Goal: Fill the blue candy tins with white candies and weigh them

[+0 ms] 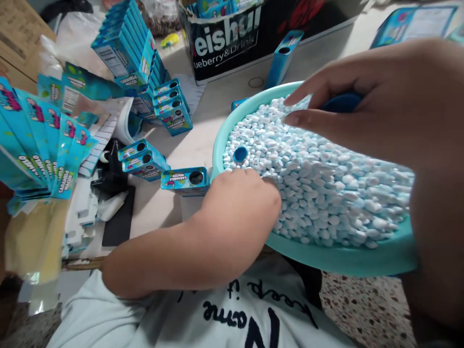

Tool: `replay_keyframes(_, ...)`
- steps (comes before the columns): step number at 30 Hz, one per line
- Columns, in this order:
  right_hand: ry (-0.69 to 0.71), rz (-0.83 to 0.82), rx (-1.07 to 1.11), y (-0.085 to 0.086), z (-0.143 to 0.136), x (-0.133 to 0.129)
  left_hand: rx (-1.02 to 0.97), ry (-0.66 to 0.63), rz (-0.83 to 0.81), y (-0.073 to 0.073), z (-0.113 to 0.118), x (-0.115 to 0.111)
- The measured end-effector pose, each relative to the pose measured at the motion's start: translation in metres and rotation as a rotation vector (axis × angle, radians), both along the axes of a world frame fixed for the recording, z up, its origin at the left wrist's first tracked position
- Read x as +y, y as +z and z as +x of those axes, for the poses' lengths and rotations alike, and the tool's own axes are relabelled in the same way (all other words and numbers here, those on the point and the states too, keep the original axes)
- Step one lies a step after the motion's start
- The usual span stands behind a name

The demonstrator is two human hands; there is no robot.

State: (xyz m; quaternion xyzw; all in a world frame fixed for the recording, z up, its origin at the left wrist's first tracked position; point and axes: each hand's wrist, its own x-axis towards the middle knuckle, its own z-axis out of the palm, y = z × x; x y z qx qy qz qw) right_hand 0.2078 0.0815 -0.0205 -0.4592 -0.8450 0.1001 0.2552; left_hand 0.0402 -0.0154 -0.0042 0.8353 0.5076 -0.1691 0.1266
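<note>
My left hand (242, 200) is curled at the near left side of a turquoise basin (326, 258) full of small white and pale blue candies (326, 193). Its fingertips are hidden, and so is whatever they hold. Just beyond its knuckles a small round blue piece (240, 154) shows among the candies. Over the far right part of the basin, my right hand (348, 104) has a dark blue object (342, 102) partly hidden in its grasp, with thumb and forefinger stretched out to the left.
Small blue boxes with round holes, one (184, 179) beside the basin, stand on the table (203, 116). Left are stacked boxes (125, 53), fanned blue packets (43, 140) and a black device (118, 217). A black carton (228, 48) stands behind.
</note>
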Motion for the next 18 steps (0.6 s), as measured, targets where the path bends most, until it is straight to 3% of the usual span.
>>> replay_keyframes(4,-0.003,0.034,-0.015,-0.001,-0.002,-0.002,-0.103,0.040,0.040,-0.009,-0.003,0.004)
replay_keyframes(11,-0.058,-0.151,-0.020,0.012,-0.006,0.004,-0.185,-0.027,0.145,-0.020,-0.020,-0.002)
replay_keyframes(14,-0.058,-0.212,0.016,0.012,-0.005,0.004,-0.211,-0.049,0.168,-0.023,-0.024,-0.011)
replay_keyframes(18,-0.058,-0.166,0.044,0.008,0.002,0.005,-0.268,-0.004,0.160,-0.020,-0.026,-0.015)
